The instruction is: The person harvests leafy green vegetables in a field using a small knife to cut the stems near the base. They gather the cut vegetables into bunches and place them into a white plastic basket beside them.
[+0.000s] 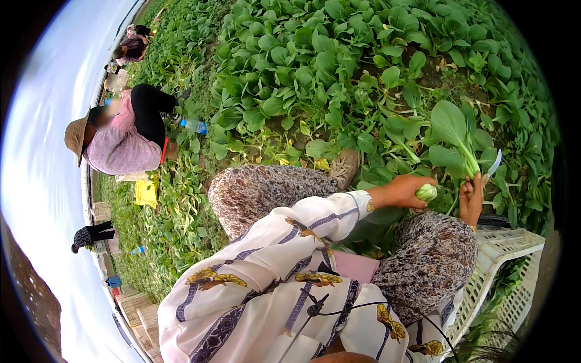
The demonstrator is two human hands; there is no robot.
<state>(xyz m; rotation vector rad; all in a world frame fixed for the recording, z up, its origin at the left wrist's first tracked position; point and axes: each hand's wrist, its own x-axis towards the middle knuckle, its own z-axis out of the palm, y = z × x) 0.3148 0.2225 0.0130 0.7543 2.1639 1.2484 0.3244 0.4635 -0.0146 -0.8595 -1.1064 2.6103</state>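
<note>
While a white crate [497,253] stood beside the person's patterned right knee [433,257], the left hand [402,191] was closed around a pale green head [427,193], left of and beyond the crate. Nearer the crate and just past it, the right hand [472,199] was clasped on leafy stalks [468,160], a curved knife blade [495,164] jutting out beside it; the knife's handle was hidden. Far left of the crate, a co-worker [124,148] in a brimmed hat [76,138] was near a clear bottle [193,126].

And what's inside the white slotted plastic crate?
Inside the white slotted plastic crate, green leaves show between its walls; its floor and anything beneath those leaves are hidden.
</note>
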